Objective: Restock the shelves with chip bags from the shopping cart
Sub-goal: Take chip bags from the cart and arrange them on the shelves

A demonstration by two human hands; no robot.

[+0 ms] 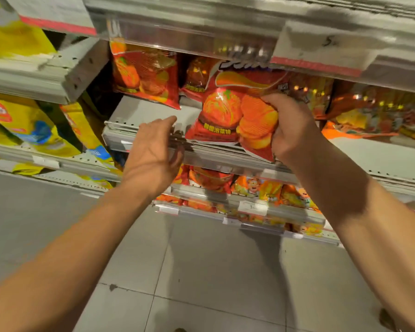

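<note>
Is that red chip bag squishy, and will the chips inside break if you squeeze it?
Probably squishy: the red chip bag crumples where the right hand grips its edge. Likely light, since one hand lifts it. The chips could crack if squeezed.

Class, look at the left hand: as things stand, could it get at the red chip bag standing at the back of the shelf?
Probably yes. The left hand is open at the shelf edge, with bare shelf between it and that chip bag.

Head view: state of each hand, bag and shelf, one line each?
right hand: grips the red chip bag by its right side
red chip bag: held upright at the shelf's front edge
left hand: open, holds nothing, beside the shelf edge
shelf: partly stocked, bare patch at front left
red bag at back: standing on the shelf
</note>
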